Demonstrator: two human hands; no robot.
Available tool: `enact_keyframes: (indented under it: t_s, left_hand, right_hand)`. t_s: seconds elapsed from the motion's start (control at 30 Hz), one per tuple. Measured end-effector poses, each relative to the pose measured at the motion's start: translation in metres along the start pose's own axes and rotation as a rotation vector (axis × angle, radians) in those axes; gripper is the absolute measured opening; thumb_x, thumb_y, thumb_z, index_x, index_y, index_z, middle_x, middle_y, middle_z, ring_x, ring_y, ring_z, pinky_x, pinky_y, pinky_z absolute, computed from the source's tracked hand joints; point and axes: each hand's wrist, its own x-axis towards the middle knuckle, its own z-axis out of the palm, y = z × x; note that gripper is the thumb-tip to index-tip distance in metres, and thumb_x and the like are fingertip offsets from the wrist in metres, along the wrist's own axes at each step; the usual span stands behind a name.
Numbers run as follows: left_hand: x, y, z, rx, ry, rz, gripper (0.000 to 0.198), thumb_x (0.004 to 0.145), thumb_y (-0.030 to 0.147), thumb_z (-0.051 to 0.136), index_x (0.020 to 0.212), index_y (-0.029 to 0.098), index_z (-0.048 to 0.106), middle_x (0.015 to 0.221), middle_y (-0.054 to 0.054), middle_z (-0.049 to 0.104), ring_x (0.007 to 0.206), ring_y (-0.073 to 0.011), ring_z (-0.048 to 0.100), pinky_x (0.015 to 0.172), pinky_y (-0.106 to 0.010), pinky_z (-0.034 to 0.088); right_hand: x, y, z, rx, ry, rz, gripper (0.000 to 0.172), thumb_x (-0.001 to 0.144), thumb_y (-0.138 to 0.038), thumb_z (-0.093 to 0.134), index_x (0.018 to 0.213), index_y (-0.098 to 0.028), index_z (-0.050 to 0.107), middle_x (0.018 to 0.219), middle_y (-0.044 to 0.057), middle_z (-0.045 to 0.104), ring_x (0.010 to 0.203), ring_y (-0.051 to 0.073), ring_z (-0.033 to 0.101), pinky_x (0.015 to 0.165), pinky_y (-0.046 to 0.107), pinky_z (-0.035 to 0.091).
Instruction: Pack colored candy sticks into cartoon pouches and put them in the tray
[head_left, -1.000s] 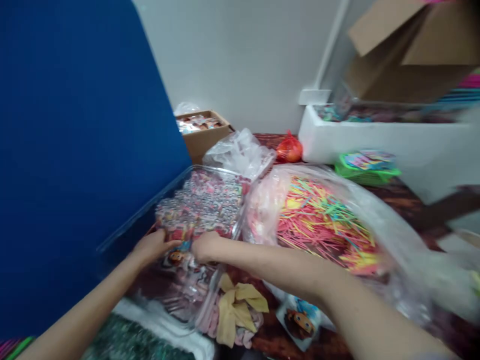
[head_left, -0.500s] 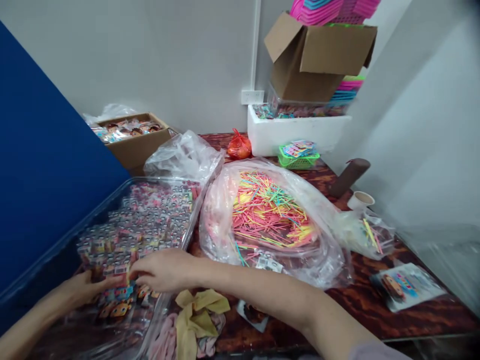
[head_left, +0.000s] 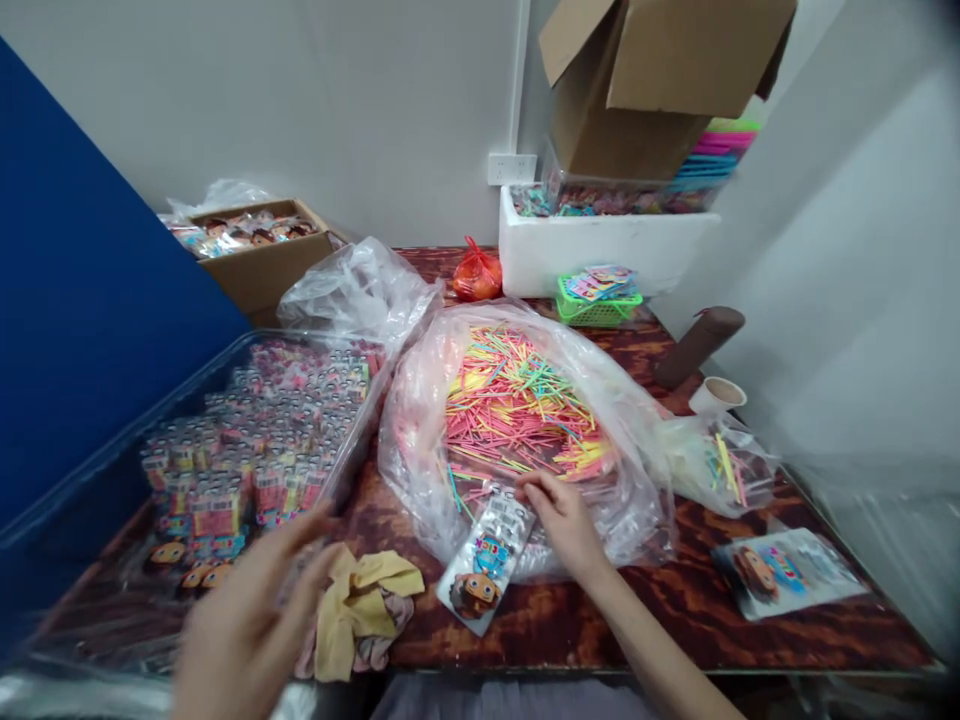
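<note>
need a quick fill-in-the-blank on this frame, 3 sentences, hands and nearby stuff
1. The right hand rests on the clear bag filled with colourful ____.
2. The cartoon packet under the right hand's fingers lies on the wooden ____.
3. The left hand hovers with fingers spread, next to a crumpled ____ cloth.

Missing words: sticks; table; yellow

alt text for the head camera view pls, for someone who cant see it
A person's right hand rests on a cartoon-printed packet leaning on a clear bag of coloured sticks, on a dark wooden table. The left hand hovers, fingers spread, by a clear tray of packets and a yellow cloth.
</note>
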Motion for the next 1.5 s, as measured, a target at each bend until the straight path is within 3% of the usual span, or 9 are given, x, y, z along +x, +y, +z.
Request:
enact_keyframes:
  t_s: [0.1,0.2,0.57,0.73,0.83,1.0,1.2,1.37,1.5]
  left_hand:
    - [0.001,0.069,0.068,-0.122,-0.015,0.239,0.042,0.086,0.053,0.048,0.109,0.023,0.065,0.114,-0.008,0.070,0.108,-0.0269,0.064,0.093,-0.038,0.050]
    - [0.014,0.094,0.106,-0.138,-0.028,0.334,0.038,0.091,0.046,0.045,0.112,0.020,0.064,0.113,-0.010,0.070,0.106,-0.0253,0.064,0.092,-0.039,0.050]
    - [0.000,0.058,0.169,0.017,-0.139,0.360,0.033,0.092,0.038,0.048,0.115,0.019,0.062,0.112,-0.010,0.067,0.106,-0.0269,0.062,0.094,-0.045,0.049]
    - [-0.004,0.056,0.182,0.054,0.011,0.419,0.041,0.092,0.041,0.048,0.124,0.017,0.057,0.123,-0.013,0.060,0.114,-0.0296,0.056,0.098,-0.048,0.045]
    - [-0.008,0.054,0.190,0.090,0.087,0.452,0.047,0.091,0.044,0.048,0.128,0.016,0.054,0.127,-0.015,0.057,0.116,-0.0318,0.054,0.097,-0.049,0.045]
    - [-0.010,0.044,0.204,0.133,0.105,0.475,0.050,0.091,0.048,0.047,0.130,0.017,0.051,0.125,-0.015,0.060,0.112,-0.0317,0.056,0.095,-0.048,0.045]
    - [-0.010,0.039,0.207,0.084,0.084,0.468,0.054,0.090,0.053,0.044,0.131,0.018,0.049,0.127,-0.015,0.059,0.114,-0.0321,0.055,0.096,-0.049,0.044]
    - [-0.009,0.039,0.205,0.047,0.028,0.447,0.059,0.088,0.056,0.043,0.133,0.018,0.048,0.127,-0.015,0.058,0.116,-0.0323,0.054,0.099,-0.050,0.042]
    - [-0.008,0.038,0.206,0.052,-0.003,0.460,0.060,0.087,0.057,0.044,0.132,0.017,0.049,0.128,-0.015,0.057,0.116,-0.0327,0.054,0.100,-0.050,0.042]
  right_hand:
    - [-0.015,0.010,0.005,-0.074,-0.068,-0.079,0.018,0.091,-0.024,0.049,0.090,-0.020,0.067,0.082,0.003,0.070,0.081,0.019,0.065,0.075,0.029,0.048]
    - [-0.026,0.013,-0.002,-0.168,-0.060,-0.173,0.018,0.093,-0.022,0.049,0.092,-0.021,0.067,0.090,0.004,0.070,0.089,0.020,0.064,0.081,0.030,0.047]
    - [-0.020,0.013,-0.092,-0.521,0.523,-0.351,0.024,0.094,-0.026,0.047,0.113,-0.020,0.061,0.109,0.010,0.063,0.106,0.026,0.055,0.094,0.043,0.043]
    - [0.051,0.014,-0.153,-0.432,0.673,-0.322,0.035,0.091,-0.039,0.051,0.119,-0.020,0.058,0.118,0.011,0.061,0.110,0.025,0.055,0.095,0.042,0.044]
    - [0.106,0.030,-0.187,-0.364,0.631,-0.027,0.036,0.090,-0.041,0.044,0.110,-0.016,0.060,0.109,0.011,0.067,0.098,0.022,0.062,0.087,0.035,0.048]
    - [0.153,0.050,-0.214,-0.442,0.602,0.123,0.027,0.086,-0.036,0.047,0.085,-0.018,0.066,0.080,0.007,0.070,0.079,0.023,0.064,0.077,0.035,0.049]
    - [0.087,0.055,-0.227,-0.585,0.603,-0.002,0.027,0.082,-0.033,0.056,0.103,-0.020,0.066,0.112,0.010,0.068,0.110,0.027,0.056,0.099,0.042,0.039]
    - [0.006,0.082,-0.234,-0.854,0.829,0.101,0.073,0.082,-0.054,0.056,0.142,-0.016,0.039,0.136,0.020,0.050,0.124,0.037,0.045,0.100,0.052,0.037]
    - [-0.005,0.103,-0.209,-0.962,0.630,0.106,0.089,0.078,-0.055,0.062,0.151,-0.021,0.023,0.153,0.020,0.027,0.138,0.039,0.030,0.103,0.053,0.035]
